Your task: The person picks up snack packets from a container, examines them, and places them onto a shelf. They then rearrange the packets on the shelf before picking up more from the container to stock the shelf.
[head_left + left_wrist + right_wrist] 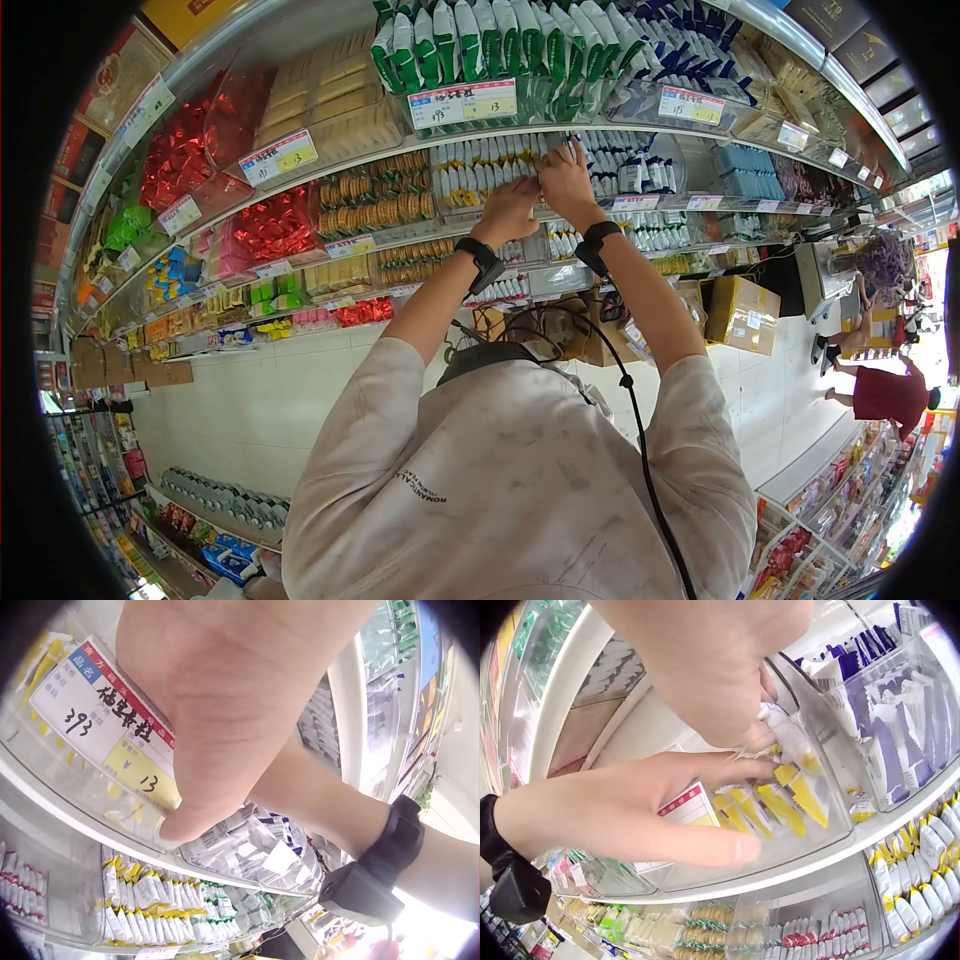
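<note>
A clear bin (pixel 821 851) on the middle shelf holds small white-and-yellow snack packets (pixel 810 796). My left hand (pixel 512 210) lies over the bin's front, its fingers extended onto the packets and its thumb straight along the outside, beside a price card (pixel 112 727). My right hand (pixel 568 180) reaches deeper into the same bin from the right. In the right wrist view, its fingers curl around a white packet (pixel 772 714), partly hidden by the hand. Both hands are close together, with black bands on the wrists.
Right of this bin stands a bin of white-and-purple packets (pixel 904 742). Round biscuits (pixel 375 205) fill bins to the left. The upper shelf with green-and-white packets (pixel 500 45) overhangs the hands. Cardboard boxes (pixel 742 315) and a black cable (pixel 640 430) are below.
</note>
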`<action>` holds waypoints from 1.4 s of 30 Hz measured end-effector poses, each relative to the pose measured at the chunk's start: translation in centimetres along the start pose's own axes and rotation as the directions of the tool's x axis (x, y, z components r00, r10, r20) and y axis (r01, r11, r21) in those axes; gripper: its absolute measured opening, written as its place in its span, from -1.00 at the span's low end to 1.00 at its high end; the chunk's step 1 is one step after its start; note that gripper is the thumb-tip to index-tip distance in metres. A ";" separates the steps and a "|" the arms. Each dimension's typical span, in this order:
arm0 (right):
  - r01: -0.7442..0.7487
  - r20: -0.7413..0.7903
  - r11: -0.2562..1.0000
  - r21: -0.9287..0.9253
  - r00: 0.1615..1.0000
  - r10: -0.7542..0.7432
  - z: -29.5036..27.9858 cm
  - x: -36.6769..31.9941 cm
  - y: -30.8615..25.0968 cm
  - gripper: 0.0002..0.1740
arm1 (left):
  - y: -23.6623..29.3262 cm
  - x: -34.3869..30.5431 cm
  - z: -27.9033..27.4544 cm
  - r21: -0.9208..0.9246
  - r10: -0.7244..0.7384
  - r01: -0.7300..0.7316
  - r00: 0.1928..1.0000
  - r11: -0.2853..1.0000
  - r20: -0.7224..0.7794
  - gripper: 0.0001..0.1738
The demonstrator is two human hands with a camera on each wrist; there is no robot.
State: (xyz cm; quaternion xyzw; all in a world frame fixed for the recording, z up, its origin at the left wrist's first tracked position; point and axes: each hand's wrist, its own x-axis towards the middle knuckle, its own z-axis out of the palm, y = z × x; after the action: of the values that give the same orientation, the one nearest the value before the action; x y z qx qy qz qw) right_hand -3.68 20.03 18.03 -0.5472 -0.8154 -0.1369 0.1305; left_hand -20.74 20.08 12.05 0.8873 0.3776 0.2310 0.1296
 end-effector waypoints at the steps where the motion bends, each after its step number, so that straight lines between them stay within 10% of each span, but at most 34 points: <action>1: 0.000 -0.006 1.000 0.019 1.000 0.000 -0.1 0.0 -0.1 -0.76 | -0.3 0.1 0.4 -0.010 -0.002 0.002 1.000 1.000 -0.009 -0.22; 5: 0.012 -0.136 0.993 0.120 0.991 0.005 -1.2 -0.8 -0.8 -0.73 | 0.9 1.1 -1.5 -0.003 -0.142 0.146 0.963 0.989 0.229 -0.24; 14: -0.114 -0.210 0.610 0.784 0.876 0.435 -5.4 -2.6 1.7 -0.74 | 0.1 0.3 -0.3 0.068 -0.039 0.031 0.992 0.997 0.123 -0.23; 26: -0.266 0.006 0.318 0.910 0.775 0.632 -4.5 -6.4 1.6 -0.66 | 0.7 0.2 -1.1 0.076 -0.017 0.009 0.994 0.997 0.106 -0.24; 42: -0.302 0.008 0.368 0.879 0.782 0.623 -3.2 -6.9 1.5 -0.67 | 1.8 1.0 -2.5 0.160 -0.038 0.003 0.976 0.987 0.216 -0.19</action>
State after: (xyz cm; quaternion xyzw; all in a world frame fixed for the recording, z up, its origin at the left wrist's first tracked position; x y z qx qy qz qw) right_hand 0.49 13.47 18.61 -0.5904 -0.5492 0.2303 0.5447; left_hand -20.29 19.74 15.24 0.9107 0.3877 0.1000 0.1016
